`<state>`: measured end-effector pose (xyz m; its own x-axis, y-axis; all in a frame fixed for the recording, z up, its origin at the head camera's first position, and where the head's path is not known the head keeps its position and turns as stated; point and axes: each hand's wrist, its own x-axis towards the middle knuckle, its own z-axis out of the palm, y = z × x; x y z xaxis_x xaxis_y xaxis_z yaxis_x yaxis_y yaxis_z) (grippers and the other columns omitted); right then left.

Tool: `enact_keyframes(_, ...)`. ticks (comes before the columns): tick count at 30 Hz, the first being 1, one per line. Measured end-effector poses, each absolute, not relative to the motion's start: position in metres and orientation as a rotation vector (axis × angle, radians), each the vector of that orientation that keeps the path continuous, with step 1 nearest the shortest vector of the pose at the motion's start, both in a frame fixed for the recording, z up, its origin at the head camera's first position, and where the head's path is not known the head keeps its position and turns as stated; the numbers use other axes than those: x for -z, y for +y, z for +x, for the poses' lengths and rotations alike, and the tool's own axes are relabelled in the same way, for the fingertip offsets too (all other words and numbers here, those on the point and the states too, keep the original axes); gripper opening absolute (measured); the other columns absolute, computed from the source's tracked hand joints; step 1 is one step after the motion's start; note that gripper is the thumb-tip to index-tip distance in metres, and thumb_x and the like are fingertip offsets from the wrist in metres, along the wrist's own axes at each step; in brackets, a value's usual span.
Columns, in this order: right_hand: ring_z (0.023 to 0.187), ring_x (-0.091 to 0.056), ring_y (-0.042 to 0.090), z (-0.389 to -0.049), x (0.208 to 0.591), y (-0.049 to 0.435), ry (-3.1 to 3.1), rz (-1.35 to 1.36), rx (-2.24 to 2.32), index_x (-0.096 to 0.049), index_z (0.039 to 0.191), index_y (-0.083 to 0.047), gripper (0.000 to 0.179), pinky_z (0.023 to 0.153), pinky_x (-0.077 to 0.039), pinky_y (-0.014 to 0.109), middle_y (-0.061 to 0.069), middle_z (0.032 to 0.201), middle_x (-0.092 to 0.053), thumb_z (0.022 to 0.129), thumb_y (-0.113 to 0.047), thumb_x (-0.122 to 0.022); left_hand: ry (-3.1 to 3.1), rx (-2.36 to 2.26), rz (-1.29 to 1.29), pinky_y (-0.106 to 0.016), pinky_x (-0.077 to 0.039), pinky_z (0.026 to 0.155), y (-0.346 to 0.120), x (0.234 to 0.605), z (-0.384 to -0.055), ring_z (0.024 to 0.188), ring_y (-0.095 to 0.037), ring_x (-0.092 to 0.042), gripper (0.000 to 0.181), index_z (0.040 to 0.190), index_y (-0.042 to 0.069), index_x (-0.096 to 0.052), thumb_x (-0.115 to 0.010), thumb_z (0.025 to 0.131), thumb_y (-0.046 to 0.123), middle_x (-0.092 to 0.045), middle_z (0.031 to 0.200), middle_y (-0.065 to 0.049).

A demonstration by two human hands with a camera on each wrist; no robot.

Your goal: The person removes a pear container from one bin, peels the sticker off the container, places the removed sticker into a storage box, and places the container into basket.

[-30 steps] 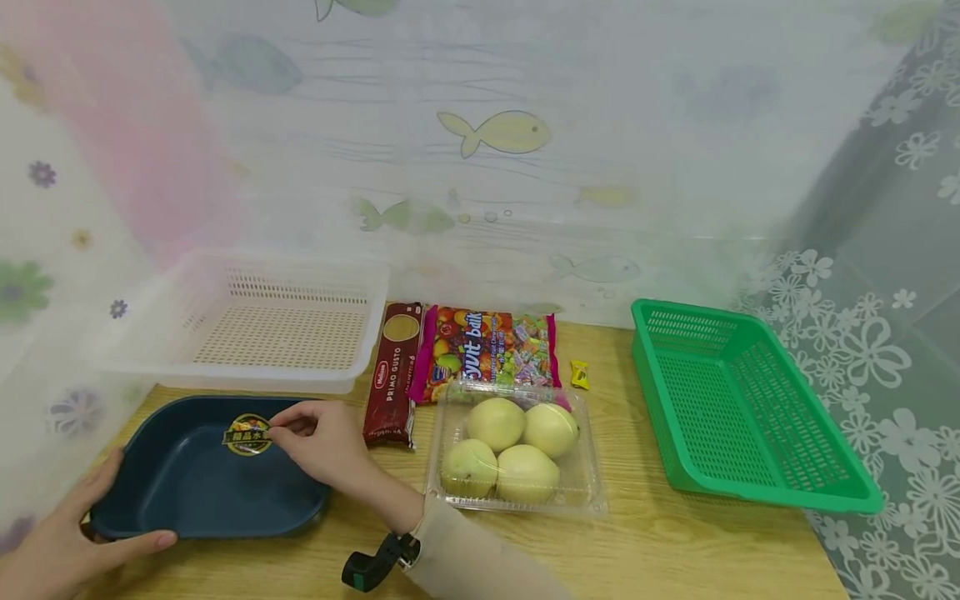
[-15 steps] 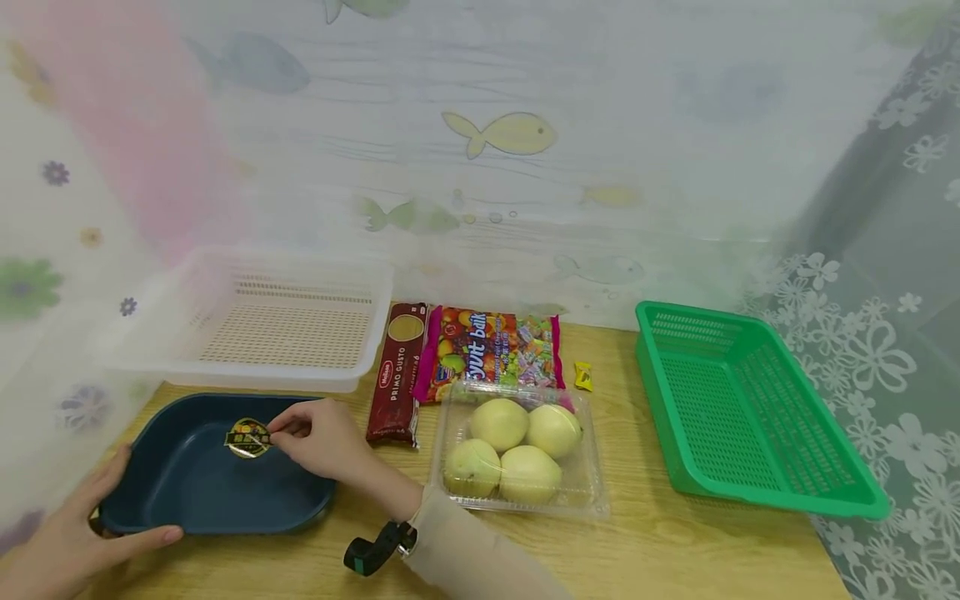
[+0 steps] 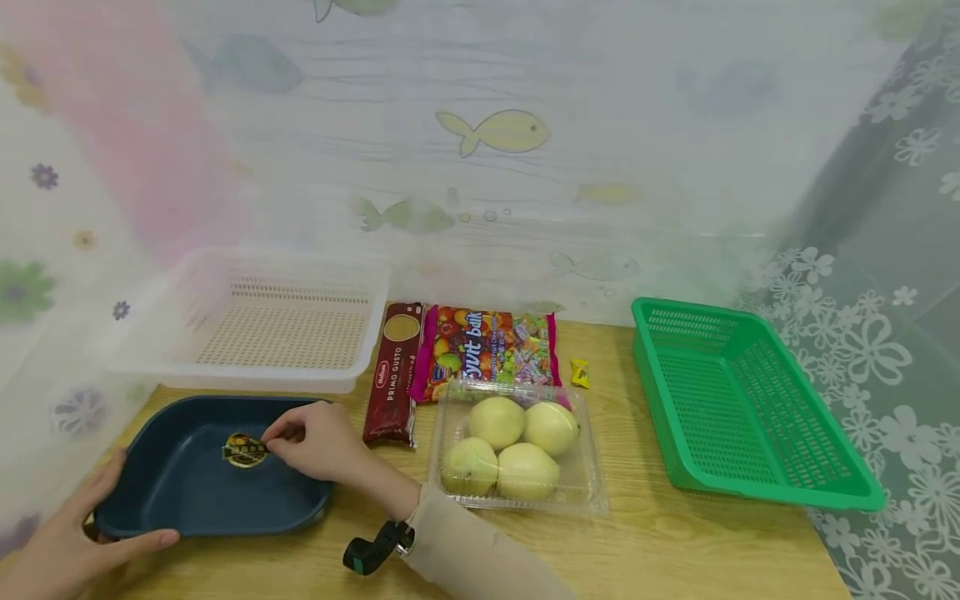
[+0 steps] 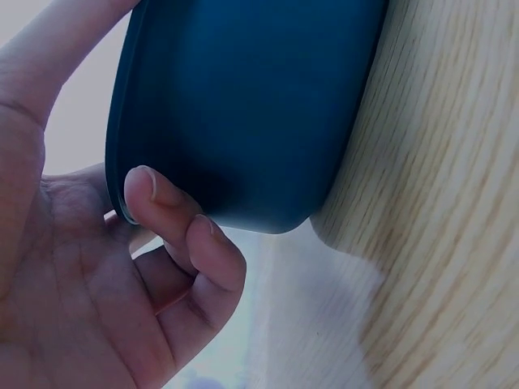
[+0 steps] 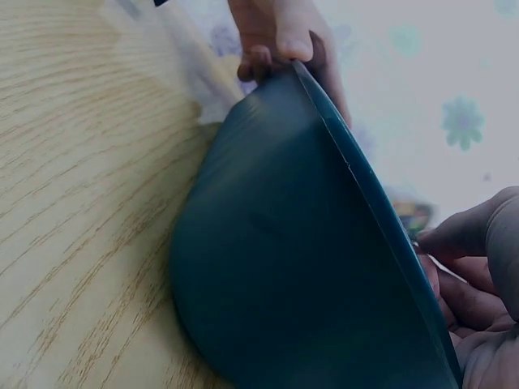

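A dark blue plastic basin (image 3: 210, 492) with rounded corners stands at the left of the table. My left hand (image 3: 71, 529) holds its left end, thumb along the near rim and fingers at the outer wall. In the left wrist view, curled fingertips (image 4: 162, 198) lie against the basin wall (image 4: 251, 105). Over the basin's inside, my right hand (image 3: 318, 442) pinches the right edge of a round black-and-gold sticker (image 3: 243, 451), which looks bent. From the right wrist, the basin's wall (image 5: 284, 235) hides part of the right hand (image 5: 478, 275).
A white basket (image 3: 281, 379) stands behind the basin. Beside it lie a red spaghetti packet (image 3: 392, 375), a candy bag (image 3: 480, 350) and a yellow wrapped candy (image 3: 580, 373). A clear box (image 3: 588, 492) holds several pale fruits (image 3: 528, 472). A green basket (image 3: 772, 492) stands at right.
The right hand has drawn back slightly with the sticker's edge, and the sticker now looks bent where it lay flatter before. The left hand keeps its hold on the basin.
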<state>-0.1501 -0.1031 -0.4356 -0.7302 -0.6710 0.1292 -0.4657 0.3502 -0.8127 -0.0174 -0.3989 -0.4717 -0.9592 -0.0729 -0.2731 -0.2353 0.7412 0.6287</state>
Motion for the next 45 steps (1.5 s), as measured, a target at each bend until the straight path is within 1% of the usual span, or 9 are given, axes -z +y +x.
enact_keyframes(8,0.071,-0.055,-0.016,-0.148,0.433,-0.103,2.344,-0.993,1.338,-0.083,0.109,-0.008,0.013,0.067,-0.049,0.005,-0.006,0.092,-0.08,0.102,-0.012,-0.073,2.706,-1.033,-0.253,-0.093,-0.007,0.099,-0.4,0.476,-0.016,0.139,-0.067,0.034,0.129,0.157,0.011,0.032,-0.076,0.098,0.049,0.043,0.159,-0.024)
enact_keyframes(21,0.071,-0.052,-0.016,-0.144,0.438,-0.104,2.425,-1.088,1.306,-0.082,0.111,-0.011,0.014,0.065,-0.047,0.004,-0.009,0.097,-0.079,0.103,-0.013,-0.071,2.693,-0.995,-0.29,-0.092,-0.013,0.098,-0.396,0.47,-0.016,0.139,-0.068,0.032,0.129,0.157,0.012,0.032,-0.074,0.098,0.053,0.041,0.158,-0.029)
enact_keyframes(28,0.075,-0.05,-0.018,-0.144,0.437,-0.103,2.431,-1.167,1.318,-0.079,0.12,-0.012,0.018,0.065,-0.047,0.004,-0.007,0.102,-0.079,0.103,-0.015,-0.071,2.706,-0.964,-0.297,-0.089,-0.026,0.096,-0.396,0.471,-0.017,0.14,-0.07,0.026,0.13,0.157,0.01,0.032,-0.075,0.097,0.055,0.038,0.158,-0.033)
enact_keyframes(32,0.077,-0.051,-0.019,-0.143,0.433,-0.1,2.392,-1.2,1.377,-0.076,0.125,-0.01,0.023,0.062,-0.048,0.006,-0.004,0.105,-0.079,0.103,-0.014,-0.071,2.713,-0.987,-0.287,-0.063,-0.057,0.085,-0.394,0.47,-0.019,0.139,-0.074,0.019,0.133,0.156,0.005,0.033,-0.076,0.096,0.053,0.038,0.156,-0.037)
enact_keyframes(34,0.078,-0.05,-0.018,-0.142,0.43,-0.097,2.374,-1.2,1.406,-0.074,0.128,-0.01,0.025,0.062,-0.048,0.007,-0.003,0.108,-0.079,0.104,-0.014,-0.071,2.73,-1.008,-0.289,-0.044,-0.06,0.068,-0.391,0.469,-0.019,0.142,-0.075,-0.01,0.134,0.155,0.003,0.033,-0.078,0.096,0.05,0.038,0.155,-0.039)
enact_keyframes(35,0.079,-0.051,-0.018,-0.142,0.428,-0.096,2.358,-1.192,1.428,-0.073,0.128,-0.01,0.025,0.062,-0.048,0.007,-0.002,0.108,-0.078,0.104,-0.013,-0.071,2.761,-1.01,-0.296,-0.036,-0.056,0.06,-0.389,0.469,-0.018,0.139,-0.068,-0.034,0.134,0.157,0.002,0.031,-0.079,0.095,0.049,0.036,0.156,-0.04)
enact_keyframes(37,0.079,-0.051,-0.018,-0.14,0.424,-0.093,2.336,-1.17,1.465,-0.073,0.129,-0.011,0.026,0.062,-0.049,0.008,-0.003,0.109,-0.078,0.104,-0.013,-0.071,2.812,-1.009,-0.314,-0.03,-0.05,0.052,-0.386,0.467,-0.016,0.103,-0.05,-0.067,0.133,0.159,0.004,0.029,-0.08,0.095,0.046,0.033,0.158,-0.039)
enact_keyframes(39,0.079,-0.052,-0.017,-0.139,0.421,-0.09,2.306,-1.14,1.512,-0.073,0.129,-0.01,0.026,0.061,-0.05,0.009,-0.002,0.109,-0.078,0.103,-0.013,-0.071,2.883,-1.017,-0.334,-0.03,-0.044,0.047,-0.384,0.465,-0.013,0.059,-0.031,-0.061,0.13,0.163,0.009,0.023,-0.083,0.094,0.04,0.027,0.164,-0.035)
enact_keyframes(45,0.08,-0.054,-0.014,-0.135,0.413,-0.078,2.253,-1.069,1.621,-0.073,0.128,-0.008,0.027,0.06,-0.051,0.011,0.005,0.112,-0.078,0.102,-0.012,-0.072,3.055,-1.089,-0.305,-0.032,-0.036,0.038,-0.378,0.458,-0.008,0.038,-0.024,-0.039,0.121,0.168,0.025,0.009,-0.085,0.092,0.018,0.012,0.173,-0.027)
